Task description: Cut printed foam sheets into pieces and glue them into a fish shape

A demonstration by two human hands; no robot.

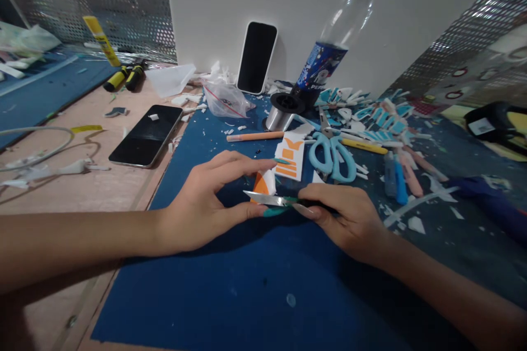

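My left hand (206, 194) reaches in from the left, its index finger and thumb curved around a small orange-and-white piece (264, 182). Between finger and thumb the piece stands tilted above the blue mat (230, 296). My right hand (346, 216) pinches a small knife (267, 198), whose shiny blade points left. The blade crosses in front of the piece's lower edge, close to my left thumb; whether it touches cannot be made out. Just beyond my fingertips lies a white card with orange shapes (290, 160). Light blue scissors (332, 156) rest to its right.
A metal wire spool (282, 112), a plastic bottle (321, 66) and an upright phone (257, 57) stand behind. Another phone (146, 137) lies at left. White and blue offcuts (379, 118) are heaped at back right, near a yellow-handled tool (364, 146).
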